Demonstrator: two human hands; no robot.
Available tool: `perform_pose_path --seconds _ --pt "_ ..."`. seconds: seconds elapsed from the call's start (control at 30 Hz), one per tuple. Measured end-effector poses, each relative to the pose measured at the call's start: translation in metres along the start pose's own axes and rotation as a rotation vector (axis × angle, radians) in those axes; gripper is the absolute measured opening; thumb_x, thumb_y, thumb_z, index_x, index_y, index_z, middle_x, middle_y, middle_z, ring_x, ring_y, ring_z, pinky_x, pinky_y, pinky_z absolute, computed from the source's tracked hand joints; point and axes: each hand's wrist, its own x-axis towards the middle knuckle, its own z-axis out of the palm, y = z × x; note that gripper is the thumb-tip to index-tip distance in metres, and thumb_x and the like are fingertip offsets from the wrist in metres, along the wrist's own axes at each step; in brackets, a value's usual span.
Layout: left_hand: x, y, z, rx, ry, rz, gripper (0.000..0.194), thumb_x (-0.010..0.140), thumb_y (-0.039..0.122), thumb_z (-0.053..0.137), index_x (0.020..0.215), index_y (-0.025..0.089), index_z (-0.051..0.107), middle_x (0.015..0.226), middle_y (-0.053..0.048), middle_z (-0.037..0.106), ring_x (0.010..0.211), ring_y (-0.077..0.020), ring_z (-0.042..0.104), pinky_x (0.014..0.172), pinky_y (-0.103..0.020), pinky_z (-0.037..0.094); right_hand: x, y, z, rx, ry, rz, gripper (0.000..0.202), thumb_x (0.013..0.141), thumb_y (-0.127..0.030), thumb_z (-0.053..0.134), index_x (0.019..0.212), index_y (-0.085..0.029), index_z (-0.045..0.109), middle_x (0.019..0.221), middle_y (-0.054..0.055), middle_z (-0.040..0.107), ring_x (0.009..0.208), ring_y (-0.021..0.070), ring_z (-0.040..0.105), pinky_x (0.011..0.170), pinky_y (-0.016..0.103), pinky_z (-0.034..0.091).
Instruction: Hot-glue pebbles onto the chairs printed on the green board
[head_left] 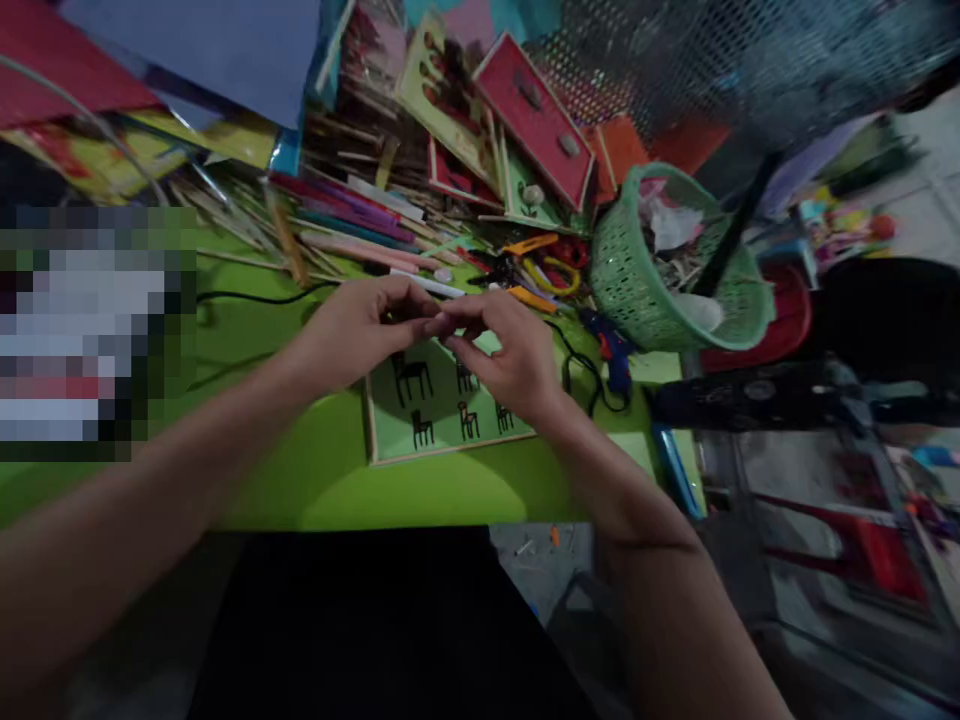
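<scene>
Above a light green board (pixel 442 440) with small black chair shapes (pixel 414 378), both hands meet fingertip to fingertip. My left hand (pixel 375 325) has its thumb and fingers pinched together; whatever lies between them is too small to name. Touching it from the right, my right hand (pixel 506 345) is also closed in a pinch, its contents likewise unclear. The board lies flat on the green table (pixel 285 470), edged with a thin light frame, its upper part partly covered by the hands.
Scissors with a yellow handle (pixel 551 276), pens and sticks lie behind the hands. Right of them are a blue glue gun (pixel 616 350) with a black cord and a green basket (pixel 637 270). Framed red (pixel 536 120) and yellow boards are piled at the back.
</scene>
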Motion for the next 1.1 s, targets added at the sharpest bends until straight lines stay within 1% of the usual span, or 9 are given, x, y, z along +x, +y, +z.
perform_pose_path --seconds 0.1,0.23,0.43,0.53,0.73,0.87,0.93,1.03,1.1 --pt "0.000 -0.004 -0.001 0.001 -0.002 -0.012 0.028 0.078 0.045 0.079 0.086 0.018 0.074 0.083 -0.002 0.072 0.079 -0.0164 0.062 0.074 -0.027 0.046 0.001 0.000 0.000 -0.021 -0.023 0.013 0.017 0.093 -0.018 0.065 0.109 -0.021 0.068 0.103 0.005 0.076 0.100 0.0201 0.069 0.088 0.035 0.055" --pt "0.000 -0.002 -0.001 -0.018 -0.001 -0.074 0.023 0.080 0.038 0.078 0.089 0.017 0.073 0.086 -0.001 0.073 0.080 -0.0151 0.062 0.077 -0.027 0.047 0.002 0.000 0.000 0.006 -0.051 0.048 0.015 0.095 -0.020 0.063 0.109 -0.021 0.068 0.103 0.005 0.075 0.096 0.0181 0.068 0.086 0.033 0.056" --pt "0.000 -0.002 -0.004 -0.025 0.059 -0.128 0.029 0.071 0.038 0.083 0.084 0.017 0.068 0.080 0.000 0.070 0.074 -0.0143 0.061 0.072 -0.028 0.047 0.002 -0.002 -0.001 0.052 -0.102 0.106 0.016 0.096 -0.021 0.061 0.111 -0.022 0.067 0.107 0.005 0.074 0.096 0.0168 0.067 0.087 0.033 0.056" --pt "0.002 -0.006 -0.005 -0.052 0.045 -0.113 0.028 0.071 0.038 0.082 0.082 0.018 0.066 0.078 0.000 0.069 0.073 -0.0142 0.061 0.071 -0.029 0.047 0.003 -0.003 -0.002 0.055 -0.117 0.138 0.018 0.096 -0.021 0.060 0.113 -0.022 0.067 0.108 0.005 0.074 0.098 0.0164 0.067 0.089 0.032 0.056" --pt "0.004 -0.006 -0.001 -0.082 0.055 -0.053 0.029 0.073 0.035 0.082 0.086 0.018 0.063 0.082 0.000 0.068 0.076 -0.0132 0.062 0.073 -0.028 0.048 0.004 -0.004 -0.006 -0.013 -0.166 0.101 0.025 0.096 -0.021 0.060 0.121 -0.021 0.065 0.115 0.007 0.073 0.106 0.0187 0.066 0.094 0.035 0.053" --pt "0.004 -0.004 -0.005 -0.073 0.011 -0.034 0.025 0.075 0.032 0.079 0.087 0.017 0.063 0.078 -0.001 0.068 0.072 -0.0131 0.062 0.068 -0.027 0.047 0.003 -0.007 -0.008 -0.010 -0.174 0.100 0.022 0.094 -0.019 0.063 0.116 -0.018 0.066 0.109 0.007 0.073 0.097 0.0182 0.067 0.089 0.034 0.052" --pt "0.004 -0.001 -0.011 -0.051 0.078 0.008 0.021 0.077 0.029 0.078 0.088 0.017 0.065 0.079 0.000 0.068 0.072 -0.0121 0.062 0.068 -0.026 0.047 0.003 -0.009 -0.007 0.032 -0.196 0.125 0.018 0.093 -0.021 0.066 0.111 -0.019 0.067 0.104 0.006 0.074 0.092 0.0177 0.066 0.086 0.033 0.052" --pt "0.004 0.006 -0.018 -0.074 0.232 0.052 0.012 0.081 0.021 0.074 0.087 0.016 0.065 0.080 -0.001 0.070 0.074 -0.0115 0.065 0.070 -0.025 0.049 0.002 -0.013 -0.002 0.052 -0.273 0.168 0.010 0.089 -0.025 0.071 0.099 -0.022 0.068 0.098 0.003 0.074 0.092 0.0183 0.065 0.082 0.033 0.050" --pt "0.003 0.009 -0.019 -0.106 0.274 0.065 0.006 0.083 0.016 0.070 0.085 0.016 0.065 0.077 -0.001 0.070 0.072 -0.0110 0.065 0.068 -0.024 0.049 0.000 -0.015 0.004 0.017 -0.321 0.199 0.008 0.087 -0.024 0.073 0.093 -0.022 0.069 0.097 0.002 0.073 0.093 0.0190 0.064 0.081 0.032 0.048"
